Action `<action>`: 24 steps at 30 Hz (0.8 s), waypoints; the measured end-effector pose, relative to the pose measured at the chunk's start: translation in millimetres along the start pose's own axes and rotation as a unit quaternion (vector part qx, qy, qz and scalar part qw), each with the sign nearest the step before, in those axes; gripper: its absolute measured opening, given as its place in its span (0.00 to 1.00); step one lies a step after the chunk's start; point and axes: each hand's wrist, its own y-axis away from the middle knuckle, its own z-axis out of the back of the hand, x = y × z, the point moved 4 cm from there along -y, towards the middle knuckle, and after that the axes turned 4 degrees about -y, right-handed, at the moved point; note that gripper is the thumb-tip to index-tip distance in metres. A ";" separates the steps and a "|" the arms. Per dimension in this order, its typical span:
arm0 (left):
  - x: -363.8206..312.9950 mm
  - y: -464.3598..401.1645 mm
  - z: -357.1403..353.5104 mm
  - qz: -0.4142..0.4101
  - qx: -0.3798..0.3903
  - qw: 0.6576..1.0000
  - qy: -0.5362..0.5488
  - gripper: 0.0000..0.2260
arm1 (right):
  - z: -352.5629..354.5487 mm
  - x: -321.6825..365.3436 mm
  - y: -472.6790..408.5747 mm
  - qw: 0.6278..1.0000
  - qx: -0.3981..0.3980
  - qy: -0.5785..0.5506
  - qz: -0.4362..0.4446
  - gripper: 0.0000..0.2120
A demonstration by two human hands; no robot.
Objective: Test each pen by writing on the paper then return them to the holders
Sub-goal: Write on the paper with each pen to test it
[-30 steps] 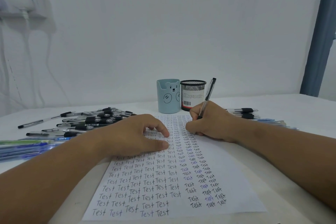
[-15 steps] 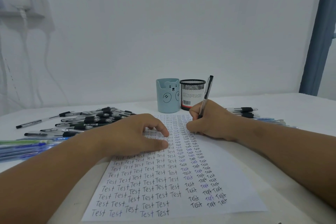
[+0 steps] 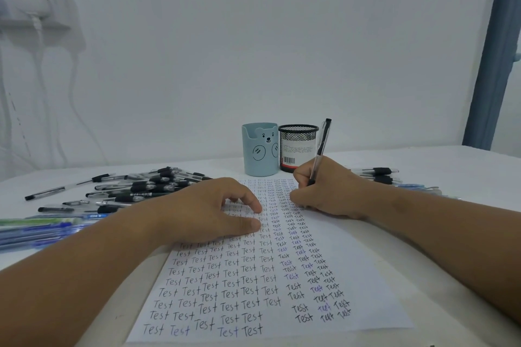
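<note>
From the head view we see the right hand [image 3: 327, 189] curled round a clear pen with a black cap [image 3: 320, 149], pinching it low on the barrel; the pen stands nearly upright, leaning a little to the right, and its tip is hidden behind the fingers, so we cannot tell whether it touches the paper [image 3: 352, 270]. The left hand [image 3: 208, 211] rests on the sheet's upper left part, thumb stretched flat along the page and fingers loosely bent with their tips on it — it covers several rows of writing. The sheet lies on the white table [image 3: 451, 166], filled with columns of the word "Test" in black and some blue; the words at the far end are too small to read. Just beyond the sheet stand the two holders, touching or nearly so: a pale blue bear cup [image 3: 260, 149] on the left and a black mesh cup [image 3: 296, 146] on the right, whose insides we cannot see. A pile of black-capped pens [image 3: 146, 186] lies to the left, with blue pens [image 3: 42, 231] nearer us, cut off by the frame's edge. More pens [image 3: 380, 175] lie to the right, partly hidden behind the right forearm.
</note>
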 end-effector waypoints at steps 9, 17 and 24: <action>1.1 0.9 0.4 0.000 0.004 1.000 -0.012 0.14 | -0.4 -1.0 -2.2 1.000 -0.014 0.010 0.009 0.21; 2.1 0.1 0.1 -0.006 0.005 1.000 -0.012 0.14 | 0.9 -3.6 -1.7 1.000 -0.010 0.005 -0.004 0.20; 2.4 -0.3 0.9 -0.007 0.002 1.000 -0.008 0.15 | -0.9 -1.9 -4.0 1.000 -0.003 0.020 0.003 0.21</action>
